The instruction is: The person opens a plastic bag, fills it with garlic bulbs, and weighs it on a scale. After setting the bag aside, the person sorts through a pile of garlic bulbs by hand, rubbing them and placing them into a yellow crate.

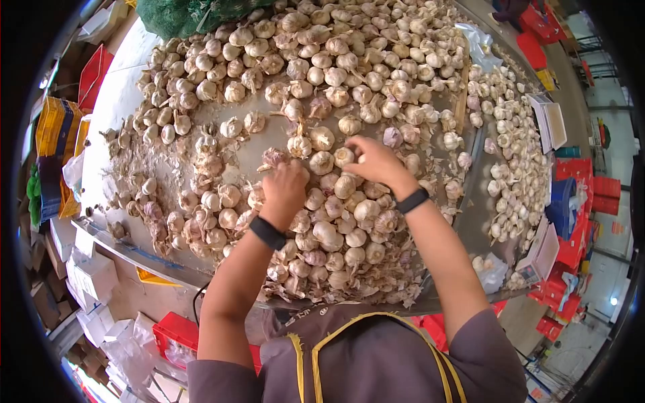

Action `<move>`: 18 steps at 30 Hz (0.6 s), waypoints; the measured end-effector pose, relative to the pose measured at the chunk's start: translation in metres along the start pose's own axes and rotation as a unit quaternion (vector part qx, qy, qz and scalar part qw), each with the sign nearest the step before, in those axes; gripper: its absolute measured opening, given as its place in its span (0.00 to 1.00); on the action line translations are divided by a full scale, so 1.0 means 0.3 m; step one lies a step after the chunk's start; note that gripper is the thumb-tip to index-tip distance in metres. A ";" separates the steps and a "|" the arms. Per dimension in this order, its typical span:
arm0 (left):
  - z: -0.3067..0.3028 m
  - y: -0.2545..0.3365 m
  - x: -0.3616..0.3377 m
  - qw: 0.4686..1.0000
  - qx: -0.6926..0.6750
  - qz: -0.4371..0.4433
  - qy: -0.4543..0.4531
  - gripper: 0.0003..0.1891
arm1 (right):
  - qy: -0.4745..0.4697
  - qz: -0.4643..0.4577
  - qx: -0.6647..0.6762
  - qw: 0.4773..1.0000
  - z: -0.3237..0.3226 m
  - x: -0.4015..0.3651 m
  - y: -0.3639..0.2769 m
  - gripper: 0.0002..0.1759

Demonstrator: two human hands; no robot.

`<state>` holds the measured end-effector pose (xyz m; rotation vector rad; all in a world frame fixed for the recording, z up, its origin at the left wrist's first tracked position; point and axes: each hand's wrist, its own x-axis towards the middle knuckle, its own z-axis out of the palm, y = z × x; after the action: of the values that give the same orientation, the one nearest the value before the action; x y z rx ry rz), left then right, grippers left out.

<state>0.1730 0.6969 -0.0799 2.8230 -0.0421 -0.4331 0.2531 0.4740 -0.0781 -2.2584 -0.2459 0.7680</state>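
Many garlic bulbs (356,238) lie heaped on a grey metal table (252,149), with loose skins scattered among them. My left hand (285,188) is at the left side of the central pile, its fingers closed against a purplish bulb (273,158). To its right, my right hand (376,162) has thumb and fingers curled around a pale garlic bulb (344,157). Both wrists wear black bands. A few single bulbs lie between and just beyond the two hands.
A green mesh sack (181,15) rests at the table's far edge. Beyond a divider on the right is another spread of bulbs (510,141). White trays (547,121), a blue bin (563,208) and red crates (176,336) stand around the table.
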 end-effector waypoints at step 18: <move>-0.104 0.213 -0.357 0.733 -0.679 0.032 0.042 0.23 | -0.326 0.115 0.727 0.593 0.190 -0.371 0.070 0.34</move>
<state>0.0809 0.6517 -0.0023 1.3562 0.1417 -0.1604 0.1288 0.4492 -0.0741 -0.3657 0.3070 1.2367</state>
